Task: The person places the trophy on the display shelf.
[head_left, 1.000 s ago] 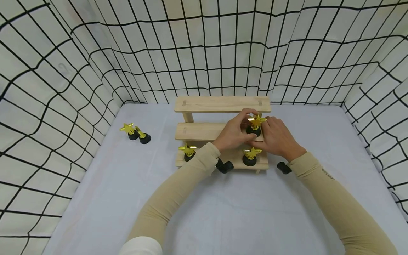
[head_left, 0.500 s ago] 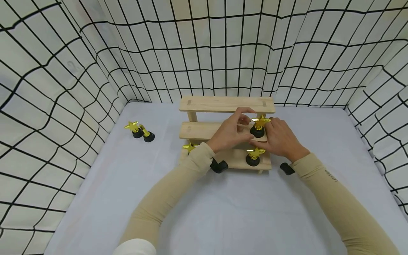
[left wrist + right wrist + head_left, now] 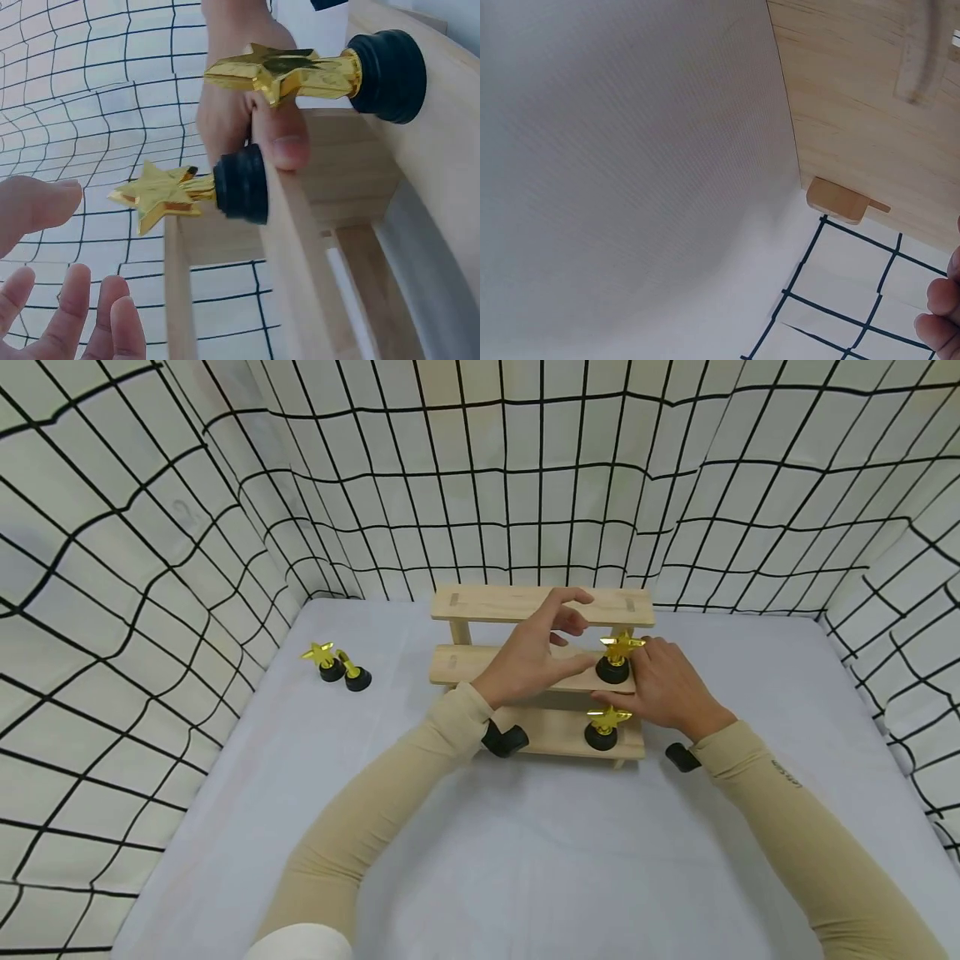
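A gold star trophy (image 3: 613,667) with a black base stands on the middle board at the right end of the wooden tiered shelf (image 3: 540,606). My left hand (image 3: 528,656) is just left of it, fingers spread and apart from it; the left wrist view shows the gap between fingertips and the trophy (image 3: 161,196). My right hand (image 3: 671,689) grips the right end of the middle board, with its thumb (image 3: 289,150) against the board's edge. Below, a second star trophy (image 3: 602,731) stands on the lowest board.
Two more star trophies (image 3: 322,662) (image 3: 356,675) stand close together on the white tabletop (image 3: 480,860), left of the shelf. Black netting (image 3: 525,493) over white walls encloses the back and sides. My left forearm hides the shelf's lower left end.
My left hand has let go of the trophy on the middle board and drawn back to the left, its fingers spreading. The right hand stays at the board's end. The head view has shifted slightly.
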Tool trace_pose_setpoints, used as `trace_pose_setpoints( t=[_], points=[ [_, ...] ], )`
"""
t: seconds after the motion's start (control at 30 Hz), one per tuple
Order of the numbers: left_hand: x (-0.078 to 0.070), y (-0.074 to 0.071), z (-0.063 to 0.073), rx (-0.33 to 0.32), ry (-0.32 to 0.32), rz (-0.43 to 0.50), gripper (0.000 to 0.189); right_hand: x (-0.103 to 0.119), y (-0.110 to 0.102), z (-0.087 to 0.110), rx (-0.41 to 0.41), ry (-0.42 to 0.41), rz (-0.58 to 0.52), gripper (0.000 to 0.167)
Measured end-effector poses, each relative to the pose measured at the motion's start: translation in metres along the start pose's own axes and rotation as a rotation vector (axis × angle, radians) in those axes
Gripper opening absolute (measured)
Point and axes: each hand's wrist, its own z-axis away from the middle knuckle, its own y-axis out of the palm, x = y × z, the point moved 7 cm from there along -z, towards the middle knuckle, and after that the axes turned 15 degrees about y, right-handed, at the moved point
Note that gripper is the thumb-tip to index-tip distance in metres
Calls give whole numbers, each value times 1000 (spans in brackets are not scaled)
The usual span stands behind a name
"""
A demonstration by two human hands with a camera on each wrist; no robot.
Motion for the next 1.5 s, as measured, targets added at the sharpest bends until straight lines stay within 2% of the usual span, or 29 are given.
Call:
trace_pose_setpoints(
  t=[0.13, 0.43, 0.67, 0.93, 1.23, 1.5],
  points=[
    [-9, -18, 2, -16, -4, -19, 64, 2, 0, 0, -6, -10, 2, 73],
    [-22, -64, 4, -93, 13, -86, 61, 1, 1, 0, 32, 32, -3, 74],
    [-25, -88, 7, -125, 13, -126, 58, 1, 0, 0, 17, 14, -2, 70],
    [-23, -109, 14, -150, 19, -151, 55, 1, 1, 0, 2, 1, 2, 68],
    [-13, -133, 27, -151, -22, -242, 52, -1, 3, 1, 12, 18, 8, 70],
    [-8, -158, 40, -166, -32, -342, 52, -1, 3, 0, 17, 19, 8, 75]
  ],
)
